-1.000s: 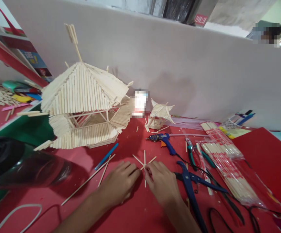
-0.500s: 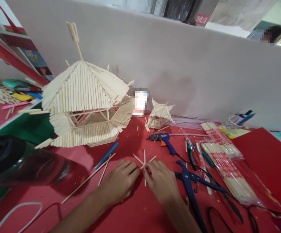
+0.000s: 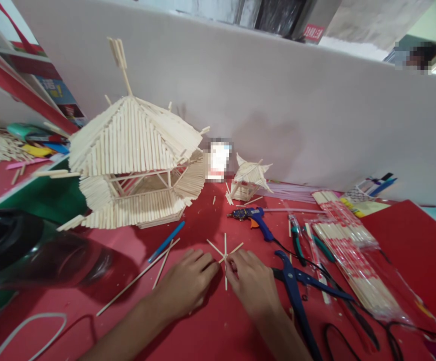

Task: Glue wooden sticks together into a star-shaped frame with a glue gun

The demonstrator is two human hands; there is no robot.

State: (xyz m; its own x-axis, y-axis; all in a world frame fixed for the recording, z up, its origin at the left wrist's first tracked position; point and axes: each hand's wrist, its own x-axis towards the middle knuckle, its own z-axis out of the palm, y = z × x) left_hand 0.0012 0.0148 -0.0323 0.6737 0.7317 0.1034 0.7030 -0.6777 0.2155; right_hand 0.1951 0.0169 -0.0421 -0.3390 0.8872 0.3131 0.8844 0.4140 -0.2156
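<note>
A small star of thin wooden sticks (image 3: 226, 243) lies flat on the red tabletop, its pieces crossing at one middle point. My left hand (image 3: 189, 278) rests on the table to its left, fingers curled together with the tips at the end of one stick. From the other side my right hand (image 3: 253, 281) pinches the star close to its centre, and its fingers cover some of the stick ends. Left of my left hand are a long loose stick (image 3: 138, 276) and a blue pen (image 3: 167, 240).
A large stick-built pavilion (image 3: 127, 140) stands at the back left, a smaller one (image 3: 251, 175) behind the star. To the right lie a glue gun (image 3: 253, 218), a blue cutter (image 3: 293, 281), pliers (image 3: 296, 240) and bagged sticks (image 3: 353, 265). A dark bottle (image 3: 40, 250) is at left.
</note>
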